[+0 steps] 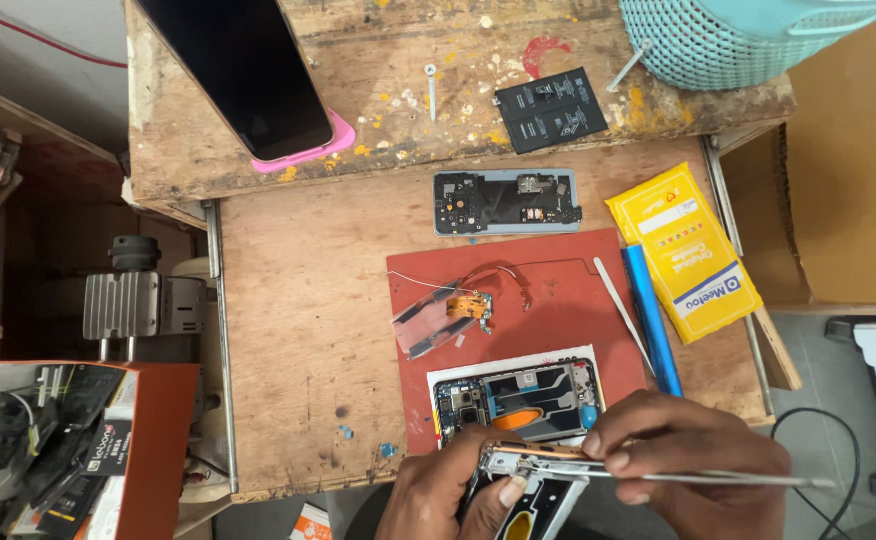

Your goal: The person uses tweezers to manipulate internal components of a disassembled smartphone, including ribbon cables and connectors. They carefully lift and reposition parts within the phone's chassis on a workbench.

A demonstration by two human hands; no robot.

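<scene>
My left hand [436, 495] grips a bare phone frame [530, 490] at the bottom edge of the view, thumb on its top edge. My right hand [688, 462] holds thin metal tweezers [718, 479] whose tip touches the frame's upper edge. Just beyond lies an opened phone [518, 392] with its board and an orange part showing, on a red mat [548, 300]. A loose flex cable with tape [448, 315] rests on the mat.
A phone back cover with parts [506, 202] lies above the mat, a black battery [551, 109] and a dark tablet [243, 70] on the raised bench. A yellow packet [683, 250], blue tool [652, 320], white spudger [620, 310], teal basket [728, 40], parts box [58, 450].
</scene>
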